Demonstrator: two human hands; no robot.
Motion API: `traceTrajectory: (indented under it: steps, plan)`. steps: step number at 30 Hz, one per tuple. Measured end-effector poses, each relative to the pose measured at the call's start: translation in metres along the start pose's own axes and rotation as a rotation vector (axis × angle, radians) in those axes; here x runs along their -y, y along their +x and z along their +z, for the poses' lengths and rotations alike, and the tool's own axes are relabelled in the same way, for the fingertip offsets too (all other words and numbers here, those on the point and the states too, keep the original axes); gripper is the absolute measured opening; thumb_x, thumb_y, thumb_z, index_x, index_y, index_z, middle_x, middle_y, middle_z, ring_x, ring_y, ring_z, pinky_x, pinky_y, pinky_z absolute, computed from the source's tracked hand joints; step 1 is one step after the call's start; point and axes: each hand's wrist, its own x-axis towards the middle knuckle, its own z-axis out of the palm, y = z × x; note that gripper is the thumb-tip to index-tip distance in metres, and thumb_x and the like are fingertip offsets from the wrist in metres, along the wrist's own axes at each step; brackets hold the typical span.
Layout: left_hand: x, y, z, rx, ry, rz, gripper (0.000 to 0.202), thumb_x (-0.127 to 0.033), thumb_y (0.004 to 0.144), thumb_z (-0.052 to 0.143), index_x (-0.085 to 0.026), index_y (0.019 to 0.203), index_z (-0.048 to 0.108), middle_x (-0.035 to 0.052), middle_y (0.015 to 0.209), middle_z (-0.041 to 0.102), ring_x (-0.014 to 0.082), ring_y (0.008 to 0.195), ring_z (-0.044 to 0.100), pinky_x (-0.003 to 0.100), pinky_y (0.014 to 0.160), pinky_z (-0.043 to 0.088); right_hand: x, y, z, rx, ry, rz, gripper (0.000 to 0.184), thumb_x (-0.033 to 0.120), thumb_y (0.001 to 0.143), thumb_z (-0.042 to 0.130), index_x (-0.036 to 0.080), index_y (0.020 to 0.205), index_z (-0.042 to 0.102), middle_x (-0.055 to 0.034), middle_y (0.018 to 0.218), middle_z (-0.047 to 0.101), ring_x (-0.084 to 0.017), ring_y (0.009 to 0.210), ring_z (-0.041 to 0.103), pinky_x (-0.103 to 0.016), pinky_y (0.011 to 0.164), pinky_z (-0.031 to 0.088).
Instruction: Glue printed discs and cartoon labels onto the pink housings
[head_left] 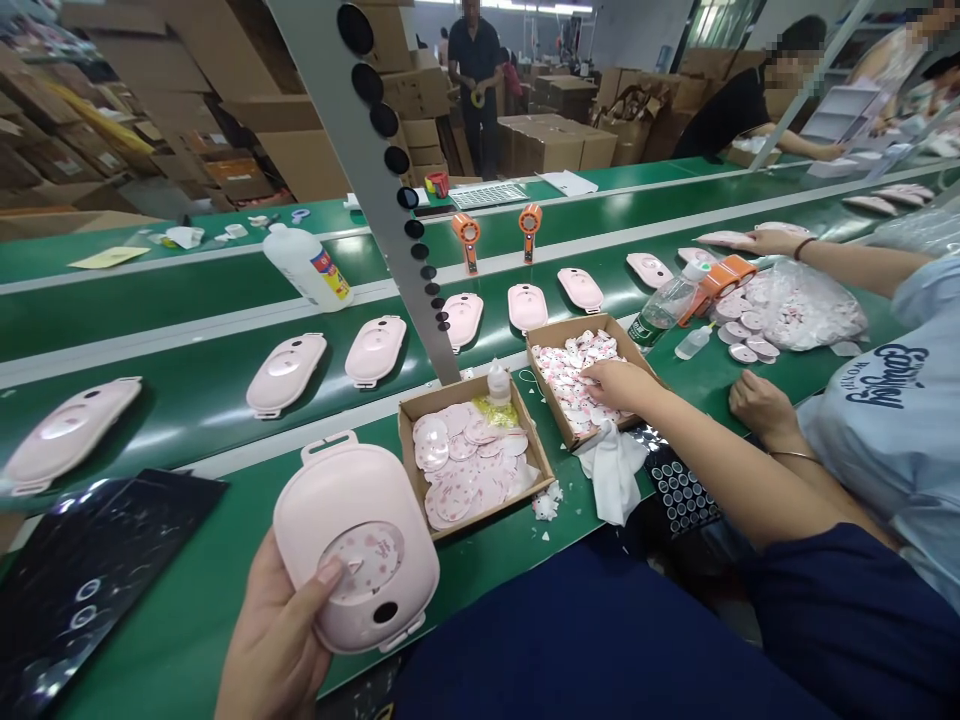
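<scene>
My left hand (274, 640) holds a pink rounded case (360, 540) near the table's front edge. My thumb presses on a round flowered sticker (367, 558) on the case's face. My right hand (619, 385) reaches into a cardboard box (544, 340) full of small pink-and-white pieces, with its fingers resting on them. Whether it grips one is hidden. Between my hands stands a second cardboard box (409, 410) with several round flowered stickers and a small clear dropper bottle (499, 383).
Several pink cases (285, 372) lie in a row on the green conveyor belt (187, 300). A black sheet (82, 570) lies at the left and a white cloth (615, 470) by the box. A neighbour's hand (761, 405) rests at the right. A slanted grey post (360, 150) rises behind the boxes.
</scene>
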Motion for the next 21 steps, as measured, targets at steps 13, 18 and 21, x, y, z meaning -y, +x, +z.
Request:
traceTrajectory:
  steps: [13,18,21]
  plan:
    - [0.012,0.009,-0.009,0.12,-0.005,0.001,0.082,-0.03,0.054,0.094,-0.032,0.13,0.063,0.0,0.107,0.074,0.0242,0.09,0.069,0.026,0.069,0.062,0.01,-0.007,-0.014,-0.139,0.16,0.099,0.023,0.034,0.097,0.06,0.015,0.108,0.066,-0.0079,0.109,0.068,-0.021,0.1,0.065,-0.041,0.089,0.054]
    - [0.017,0.0,0.009,0.211,-0.099,0.033,0.071,-0.027,0.061,0.091,-0.027,0.126,0.064,0.002,0.113,0.073,0.0219,0.1,0.069,0.025,0.081,0.059,0.034,-0.035,-0.025,-0.336,0.35,0.094,0.04,0.035,0.097,0.051,0.02,0.134,0.055,-0.0083,0.098,0.072,-0.021,0.082,0.067,-0.033,0.077,0.052]
    - [0.019,-0.004,0.024,0.277,-0.16,0.014,0.07,-0.028,0.063,0.09,-0.025,0.127,0.062,0.0031,0.113,0.073,0.021,0.099,0.068,0.026,0.081,0.058,0.049,-0.05,-0.022,-0.405,0.518,0.052,0.038,0.04,0.095,0.05,0.02,0.125,0.062,-0.0072,0.094,0.073,-0.02,0.073,0.066,-0.033,0.071,0.053]
